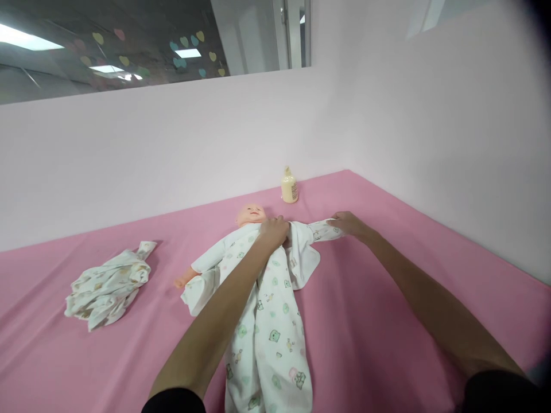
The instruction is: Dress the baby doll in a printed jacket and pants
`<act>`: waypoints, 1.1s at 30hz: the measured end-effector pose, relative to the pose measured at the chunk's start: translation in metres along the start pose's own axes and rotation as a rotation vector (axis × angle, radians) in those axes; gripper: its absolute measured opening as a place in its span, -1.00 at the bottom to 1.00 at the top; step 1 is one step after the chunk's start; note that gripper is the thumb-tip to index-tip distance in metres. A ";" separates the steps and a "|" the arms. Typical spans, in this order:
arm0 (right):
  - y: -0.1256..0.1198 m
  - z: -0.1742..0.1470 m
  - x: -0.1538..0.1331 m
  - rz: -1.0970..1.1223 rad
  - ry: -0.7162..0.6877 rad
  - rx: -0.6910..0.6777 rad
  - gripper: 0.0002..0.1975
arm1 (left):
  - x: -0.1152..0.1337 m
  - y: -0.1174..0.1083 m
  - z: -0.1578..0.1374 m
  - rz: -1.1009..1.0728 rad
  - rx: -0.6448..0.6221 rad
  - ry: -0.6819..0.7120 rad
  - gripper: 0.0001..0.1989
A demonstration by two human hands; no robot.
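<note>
A baby doll lies on its back with its head toward the wall. A white baby romper with green animal prints is spread over its body, the legs reaching toward me. My left hand is closed on the romper's cloth at the doll's chest, near the shoulder; its fingertips are partly hidden. With my right hand I pinch the cuff end of the sleeve, which is stretched out to the right. The doll's other arm shows bare below a plain white sleeve on the left.
A crumpled printed baby garment lies to the left on the pink cover. Beyond the doll's head, near the wall, stands a pale yellow pump bottle. White walls border the surface at the back and right.
</note>
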State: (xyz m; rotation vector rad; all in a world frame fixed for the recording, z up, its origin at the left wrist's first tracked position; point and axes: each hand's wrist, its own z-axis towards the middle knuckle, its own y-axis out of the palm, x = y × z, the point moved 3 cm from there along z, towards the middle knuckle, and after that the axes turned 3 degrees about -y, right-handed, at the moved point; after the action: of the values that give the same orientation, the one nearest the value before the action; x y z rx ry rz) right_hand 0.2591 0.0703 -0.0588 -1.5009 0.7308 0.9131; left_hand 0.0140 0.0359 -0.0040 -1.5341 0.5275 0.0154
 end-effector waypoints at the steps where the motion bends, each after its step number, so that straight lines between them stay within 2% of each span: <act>1: -0.003 0.000 0.000 -0.014 -0.002 -0.009 -0.77 | -0.001 0.000 0.000 -0.004 0.000 -0.002 -0.64; 7: -0.020 -0.001 0.005 -0.213 -0.023 -0.095 -0.75 | -0.005 0.001 -0.004 -0.012 0.004 -0.022 -0.71; 12: -0.019 0.000 0.007 -0.327 -0.015 -0.110 -0.77 | -0.005 0.001 -0.006 -0.013 0.002 -0.021 -0.71; 17: 0.005 0.003 0.002 -0.479 -0.097 -0.035 -0.84 | -0.001 0.005 -0.004 -0.014 0.003 -0.013 -0.67; 22: 0.041 -0.006 -0.020 -0.700 -0.322 0.206 -0.70 | 0.006 0.007 -0.003 -0.010 0.008 0.021 -0.62; 24: 0.054 -0.009 -0.027 -0.693 -0.362 0.180 -0.61 | 0.011 0.008 -0.002 -0.015 0.014 0.060 -0.63; 27: 0.066 -0.009 -0.030 -0.591 -0.323 0.073 -0.55 | 0.018 0.010 0.001 -0.026 0.024 0.110 -0.65; 33: 0.071 -0.006 -0.031 -0.592 -0.399 0.039 -0.66 | 0.022 0.015 0.005 -0.037 0.026 0.130 -0.66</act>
State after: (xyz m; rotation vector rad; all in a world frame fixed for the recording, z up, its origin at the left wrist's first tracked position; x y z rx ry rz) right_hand 0.1843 0.0537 -0.0675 -1.3315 0.0018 0.6988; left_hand 0.0299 0.0349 -0.0252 -1.5256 0.6000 -0.1196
